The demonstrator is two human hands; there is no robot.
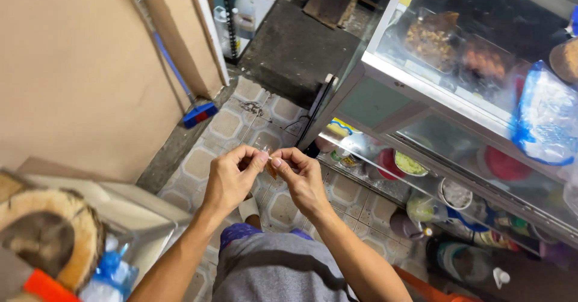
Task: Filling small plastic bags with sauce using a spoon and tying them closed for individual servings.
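Observation:
My left hand [233, 174] and my right hand [299, 172] meet at chest height above a tiled floor. Between their fingertips they pinch a small clear, thin item [268, 153], probably a bit of plastic film or a small bag; its exact kind is too small to tell. Both hands have fingers closed on it, thumbs and forefingers touching across it. Below them I see my grey garment [277, 272] and my foot in a white sandal [248, 208].
A glass display cabinet [385, 67] with trays of food and lower shelves of bowls stands at the right. A blue-headed broom [198, 114] leans on the beige wall at left. A round wooden chopping block [48, 236] sits at lower left, plastic bottles [244, 13] at the back.

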